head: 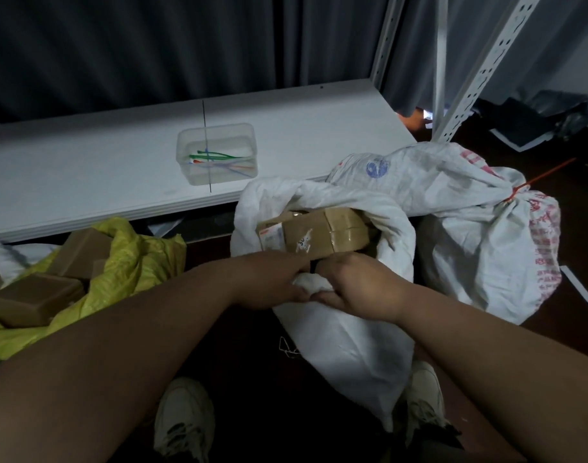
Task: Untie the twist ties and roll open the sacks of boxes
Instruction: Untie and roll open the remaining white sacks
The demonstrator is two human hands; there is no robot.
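A white sack (346, 349) stands on the floor in front of me, its mouth open, with a taped brown box (326, 233) showing inside. My left hand (272, 279) and my right hand (356, 282) both grip the sack's near rim, where the fabric is bunched into a roll (314, 284) between them. To the right lies a second white sack (479, 235) with red print, its neck tied shut by a red tie (533, 183). At the left a yellow sack (129, 259) lies open with brown boxes (35, 299) in it.
A white shelf board (85, 175) runs behind the sacks and carries a clear plastic tub (217, 155) holding several coloured ties. White slotted uprights (479, 71) rise at the right. My shoes (182, 419) stand on the dark floor below. Dark curtains hang behind.
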